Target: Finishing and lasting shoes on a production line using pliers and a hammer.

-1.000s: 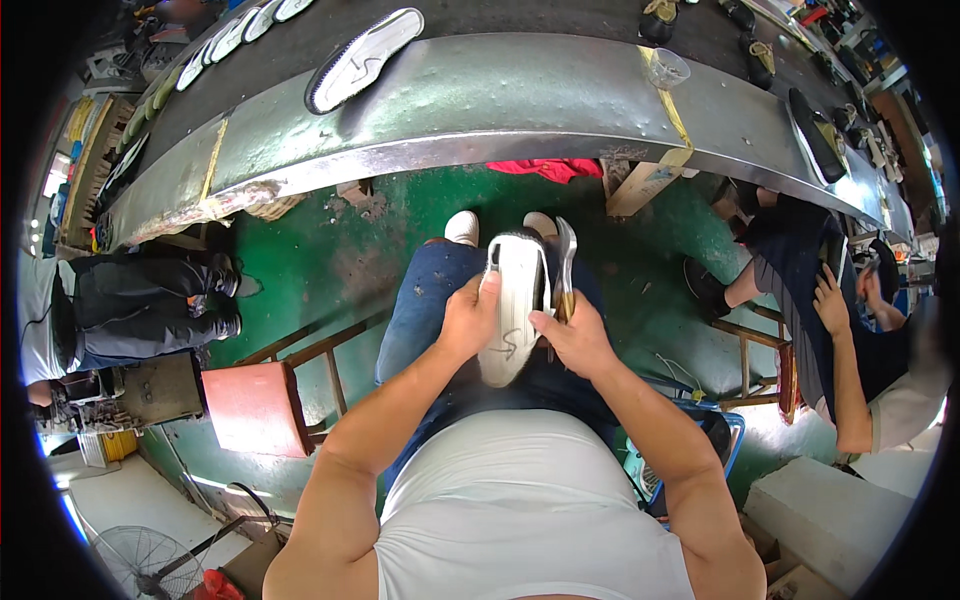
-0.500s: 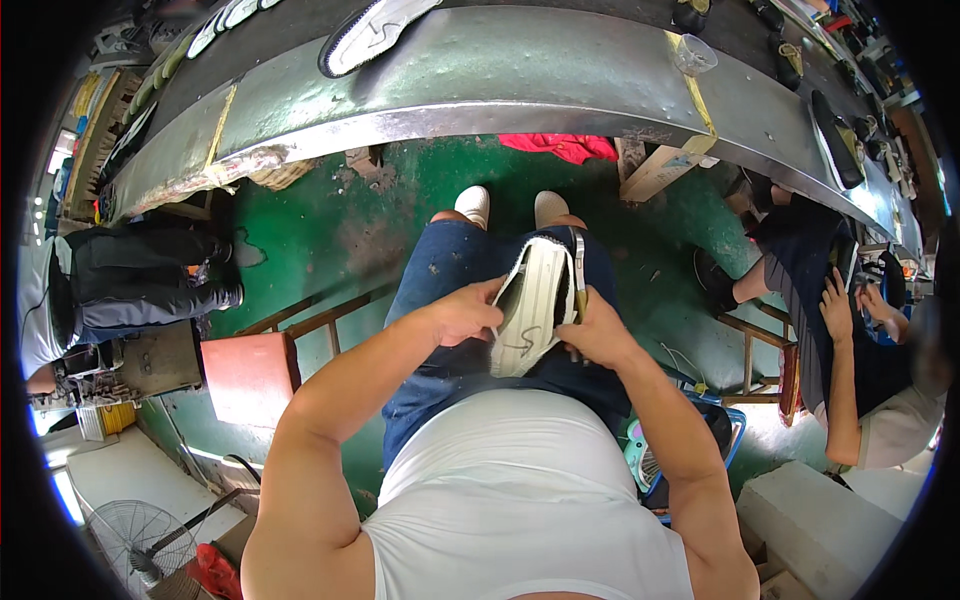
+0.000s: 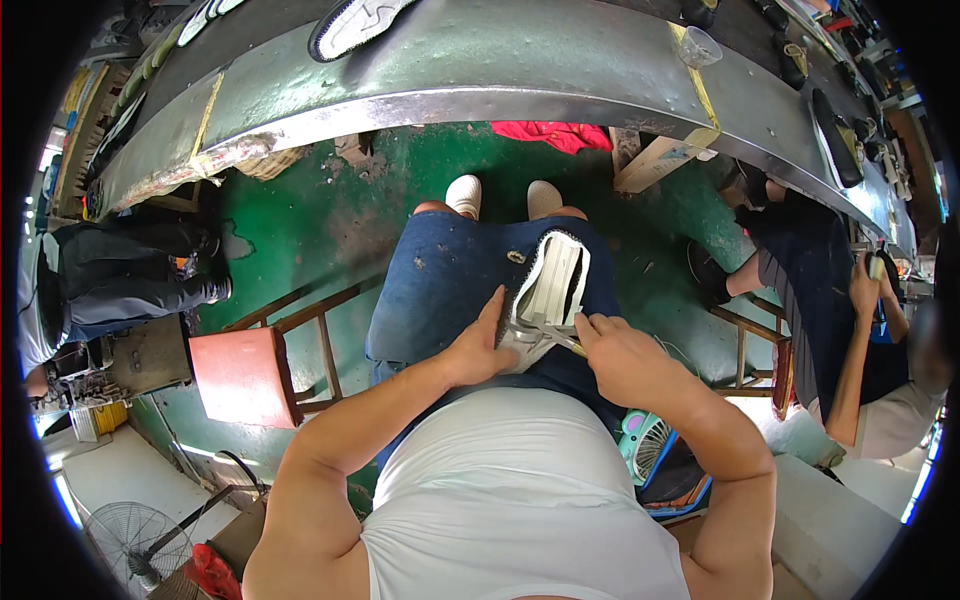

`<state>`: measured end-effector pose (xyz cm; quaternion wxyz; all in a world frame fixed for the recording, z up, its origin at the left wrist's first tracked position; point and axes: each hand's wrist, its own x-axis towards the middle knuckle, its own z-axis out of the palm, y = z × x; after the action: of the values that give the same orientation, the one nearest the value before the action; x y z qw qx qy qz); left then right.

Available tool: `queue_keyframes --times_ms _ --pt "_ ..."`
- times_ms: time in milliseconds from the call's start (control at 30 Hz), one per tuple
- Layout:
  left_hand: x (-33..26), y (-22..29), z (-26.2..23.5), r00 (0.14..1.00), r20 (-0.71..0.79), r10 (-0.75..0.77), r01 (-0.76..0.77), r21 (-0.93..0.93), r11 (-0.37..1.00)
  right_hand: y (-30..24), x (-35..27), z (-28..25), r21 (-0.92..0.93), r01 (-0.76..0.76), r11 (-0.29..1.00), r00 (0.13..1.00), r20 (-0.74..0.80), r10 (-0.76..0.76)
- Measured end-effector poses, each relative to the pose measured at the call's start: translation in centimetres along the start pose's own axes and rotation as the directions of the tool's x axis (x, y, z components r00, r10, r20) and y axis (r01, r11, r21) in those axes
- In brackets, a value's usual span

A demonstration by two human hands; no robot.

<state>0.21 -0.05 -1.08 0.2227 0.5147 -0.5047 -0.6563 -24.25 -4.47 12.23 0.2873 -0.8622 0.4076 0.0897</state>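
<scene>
A shoe (image 3: pixel 552 275) rests on my lap with its pale underside up and a dark stitched edge round it. My left hand (image 3: pixel 478 350) grips it at the left of its near end, one finger stretched along the side. Fingers of my right hand (image 3: pixel 625 355) are wrapped round the handle of a metal hand tool (image 3: pixel 545 331), which looks like pincers. The tool lies across the near part of the underside; its jaws are too small to make out and the shoe's near end is partly hidden.
A metal-edged workbench (image 3: pixel 450 75) runs across the far side, carrying another white-soled shoe (image 3: pixel 355 25) and a clear plastic cup (image 3: pixel 699 47). A red-topped stool (image 3: pixel 240 375) stands at left. A co-worker (image 3: pixel 830 290) sits at right; another person's legs (image 3: pixel 140 270) show at left.
The tool has swung from the shoe's right side to lie across its near part. My left hand has shifted down toward the near end, and my right hand has turned over the handle.
</scene>
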Motion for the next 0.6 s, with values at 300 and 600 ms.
queue_keyframes --times_ms 300,600 --pt "2.4 -1.5 2.2 0.876 -0.393 -0.281 0.054 -0.497 0.866 1.6 2.7 5.1 0.054 0.047 0.997 0.995 0.084 -0.051" --pt "2.1 -1.5 1.7 0.817 -0.57 0.09 -0.07 0.057 0.996 1.2 1.8 3.4 -0.082 0.041 0.996 0.971 -0.232 -0.059"
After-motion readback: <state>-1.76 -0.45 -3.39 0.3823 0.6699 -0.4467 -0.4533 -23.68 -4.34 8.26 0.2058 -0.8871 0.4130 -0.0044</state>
